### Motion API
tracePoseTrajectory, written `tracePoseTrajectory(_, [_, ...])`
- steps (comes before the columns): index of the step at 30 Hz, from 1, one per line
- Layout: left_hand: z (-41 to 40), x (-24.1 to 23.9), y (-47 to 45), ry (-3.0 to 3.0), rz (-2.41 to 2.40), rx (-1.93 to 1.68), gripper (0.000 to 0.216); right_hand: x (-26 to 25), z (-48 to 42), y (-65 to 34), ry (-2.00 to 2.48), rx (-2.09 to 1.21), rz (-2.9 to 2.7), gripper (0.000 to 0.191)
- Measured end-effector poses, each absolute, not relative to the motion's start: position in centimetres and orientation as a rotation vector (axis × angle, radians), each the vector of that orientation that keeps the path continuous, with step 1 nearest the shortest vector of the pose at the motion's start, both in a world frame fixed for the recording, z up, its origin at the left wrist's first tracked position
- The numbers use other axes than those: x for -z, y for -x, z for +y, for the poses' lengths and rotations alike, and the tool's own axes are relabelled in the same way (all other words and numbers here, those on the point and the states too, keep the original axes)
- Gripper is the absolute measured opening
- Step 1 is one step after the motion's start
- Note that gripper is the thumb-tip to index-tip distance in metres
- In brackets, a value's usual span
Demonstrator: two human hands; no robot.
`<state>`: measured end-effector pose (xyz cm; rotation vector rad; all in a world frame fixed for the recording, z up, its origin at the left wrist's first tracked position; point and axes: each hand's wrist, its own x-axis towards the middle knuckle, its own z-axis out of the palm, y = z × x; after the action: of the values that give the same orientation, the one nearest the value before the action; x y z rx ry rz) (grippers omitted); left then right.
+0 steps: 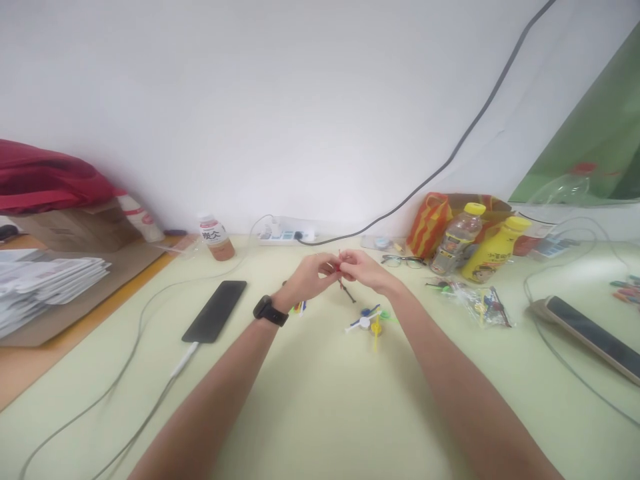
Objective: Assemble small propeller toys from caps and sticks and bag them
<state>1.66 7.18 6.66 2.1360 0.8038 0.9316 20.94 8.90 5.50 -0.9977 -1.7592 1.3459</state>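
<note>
My left hand (313, 275), with a black watch (271, 311) on its wrist, meets my right hand (364, 269) over the middle of the table. Both are closed, their fingertips pinching a small red plastic piece (339, 259) that is mostly hidden. A thin dark stick-like piece (347, 291) shows just below the fingers; whether it joins the red one I cannot tell. Nearer to me lie small plastic pieces with thin arms: a white one (365, 323), a yellow one (376, 327) and a blue one (371, 311). More coloured pieces (299, 307) are partly covered by my left hand.
A black phone (215, 311) on a charging cable lies left. Behind stand a drink bottle (217, 238) and a power strip (287, 233). To the right are glasses (403, 261), a clear bottle (457, 240), a yellow bottle (496, 251), a plastic bag of pieces (483, 303) and another phone (595, 335).
</note>
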Motion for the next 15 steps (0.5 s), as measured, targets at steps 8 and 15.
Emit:
tracePoseTrajectory(8, [8.2, -4.8, -0.4, -2.299, 1.027, -0.792, 0.015, -3.8, 9.6, -22.4, 1.516, -0.893, -2.184, 0.026])
tracePoseTrajectory(15, [8.4, -3.7, -0.3, -2.527, 1.136, -0.571, 0.011, -5.7, 9.0, -25.1, 1.686, -0.839, -2.36, 0.019])
